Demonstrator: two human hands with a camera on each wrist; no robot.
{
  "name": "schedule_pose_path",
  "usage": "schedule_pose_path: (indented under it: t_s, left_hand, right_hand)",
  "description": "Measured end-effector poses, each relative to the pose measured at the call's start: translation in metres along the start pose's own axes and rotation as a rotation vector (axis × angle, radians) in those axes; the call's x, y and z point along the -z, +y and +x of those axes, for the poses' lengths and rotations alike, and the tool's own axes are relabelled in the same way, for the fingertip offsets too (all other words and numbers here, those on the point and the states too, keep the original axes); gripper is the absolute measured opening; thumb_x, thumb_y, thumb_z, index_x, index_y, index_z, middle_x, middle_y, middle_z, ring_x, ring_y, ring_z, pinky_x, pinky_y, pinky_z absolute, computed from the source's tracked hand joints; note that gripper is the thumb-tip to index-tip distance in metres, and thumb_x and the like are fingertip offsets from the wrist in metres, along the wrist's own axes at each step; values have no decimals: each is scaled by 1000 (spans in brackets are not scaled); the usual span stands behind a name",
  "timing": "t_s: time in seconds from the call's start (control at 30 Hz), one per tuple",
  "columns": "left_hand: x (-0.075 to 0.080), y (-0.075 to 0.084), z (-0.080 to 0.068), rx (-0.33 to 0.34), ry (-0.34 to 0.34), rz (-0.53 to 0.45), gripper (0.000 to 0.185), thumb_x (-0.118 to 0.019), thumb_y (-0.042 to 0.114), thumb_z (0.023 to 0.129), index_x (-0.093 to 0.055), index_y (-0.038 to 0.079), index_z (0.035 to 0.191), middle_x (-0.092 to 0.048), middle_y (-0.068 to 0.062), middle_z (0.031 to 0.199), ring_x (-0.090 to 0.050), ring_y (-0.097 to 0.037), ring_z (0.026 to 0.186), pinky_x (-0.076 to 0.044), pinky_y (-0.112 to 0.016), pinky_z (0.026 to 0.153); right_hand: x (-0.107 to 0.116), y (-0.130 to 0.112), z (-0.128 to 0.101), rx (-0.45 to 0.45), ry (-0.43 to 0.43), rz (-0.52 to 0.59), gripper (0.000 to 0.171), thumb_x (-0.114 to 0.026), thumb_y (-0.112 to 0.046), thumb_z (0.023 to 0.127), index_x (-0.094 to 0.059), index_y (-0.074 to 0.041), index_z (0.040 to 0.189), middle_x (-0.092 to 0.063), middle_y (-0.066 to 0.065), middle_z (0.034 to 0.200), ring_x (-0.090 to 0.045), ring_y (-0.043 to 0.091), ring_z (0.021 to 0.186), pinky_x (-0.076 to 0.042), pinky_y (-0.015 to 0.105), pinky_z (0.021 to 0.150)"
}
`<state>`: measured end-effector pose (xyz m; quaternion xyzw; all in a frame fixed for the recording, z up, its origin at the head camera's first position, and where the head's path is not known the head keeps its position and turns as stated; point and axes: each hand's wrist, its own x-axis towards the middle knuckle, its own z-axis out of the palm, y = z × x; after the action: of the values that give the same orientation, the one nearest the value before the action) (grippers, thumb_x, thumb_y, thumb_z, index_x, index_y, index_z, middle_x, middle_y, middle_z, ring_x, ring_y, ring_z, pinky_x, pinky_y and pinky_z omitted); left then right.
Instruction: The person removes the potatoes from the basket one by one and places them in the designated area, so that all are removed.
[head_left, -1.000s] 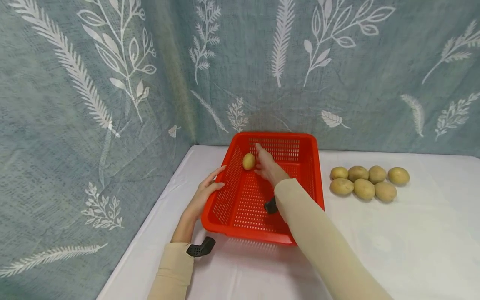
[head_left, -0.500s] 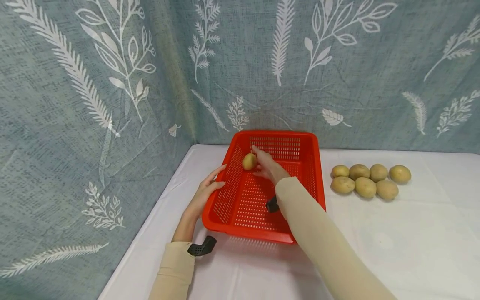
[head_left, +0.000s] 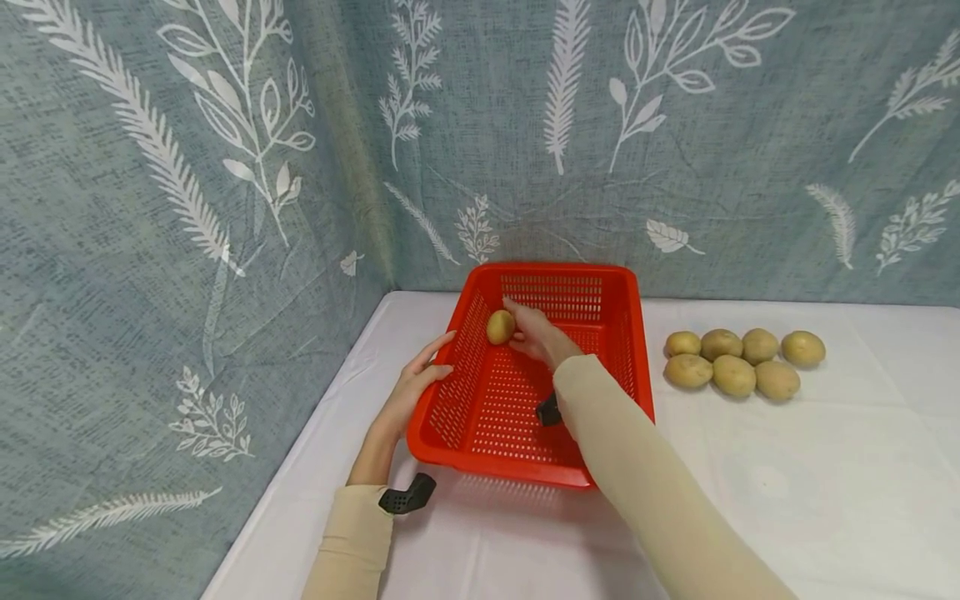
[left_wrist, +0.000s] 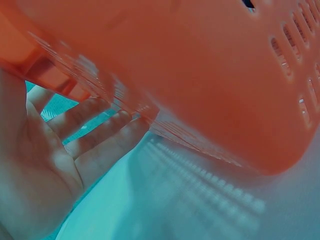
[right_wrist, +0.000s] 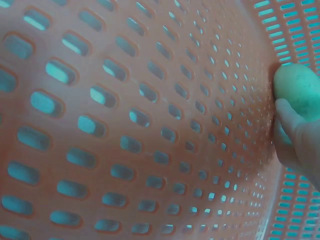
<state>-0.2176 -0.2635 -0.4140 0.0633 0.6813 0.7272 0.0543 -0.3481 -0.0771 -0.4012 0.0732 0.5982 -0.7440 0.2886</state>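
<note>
A red plastic basket (head_left: 517, 392) with slotted walls sits on the white-covered table. At its left rim is my left hand (head_left: 408, 392); the thumb laps over the rim while the other fingers reach under it against the outer wall in the left wrist view. Inside the basket, toward the far left corner, is a potato (head_left: 498, 327). My right hand (head_left: 534, 332) reaches in and holds this potato from its right side, with fingertips behind it and the thumb in front. In the right wrist view, a digit overlaps the potato (right_wrist: 297, 90) and part of the hand lies out of frame.
Several more potatoes (head_left: 733, 375) lie in two rows on the table to the right of the basket. A grey-green curtain (head_left: 562, 208) with white leaf prints hangs behind and along the left side. My right forearm crosses over the basket's near right corner.
My right hand has closed in around the potato, which has turned slightly. The left hand stays at the basket's left rim.
</note>
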Motion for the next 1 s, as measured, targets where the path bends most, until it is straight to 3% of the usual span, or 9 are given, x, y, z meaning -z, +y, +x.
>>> schedule_pose_path:
  t_s: [0.1,0.3,0.53,0.73,1.0]
  left_hand:
    - [0,1,0,4,-2,1,57,-43,10,95,-32,16,150,-41,-22,132,-53,-26,100,-52,-33,75]
    - [-1,2,-1,4,-12,-8,56,-43,10,95,-31,16,150,-39,-22,136,-52,-29,104,-52,-35,77]
    - [0,1,-1,-1,-16,-4,56,-42,10,96,-30,16,150,-38,-22,138,-52,-30,105,-52,-35,77]
    - [1,1,-1,-3,-17,-1,55,-42,10,96,-31,17,150,-39,-21,138,-52,-30,105,-52,-35,78]
    - [1,0,-1,1,-14,5,56,-43,12,96,-31,16,150,-39,-21,137,-52,-31,106,-52,-36,79]
  right_hand:
    - [0,1,0,-14,23,-8,58,-49,-33,99,-31,-3,145,-33,12,141,-37,24,124,-31,37,106]
    - [0,4,4,30,33,-48,42,-55,-21,97,-50,2,133,-48,8,119,-47,19,104,-39,31,99]
    - [4,7,4,45,32,-210,55,-62,-13,93,-41,-2,142,-44,14,137,-46,23,118,-37,32,102]
    - [7,9,3,65,31,-315,54,-68,-12,88,-48,-5,138,-49,13,131,-50,20,101,-44,27,91]
    - [11,10,-2,107,-32,-418,58,-73,-7,83,-50,-7,136,-51,14,128,-49,24,105,-41,34,97]
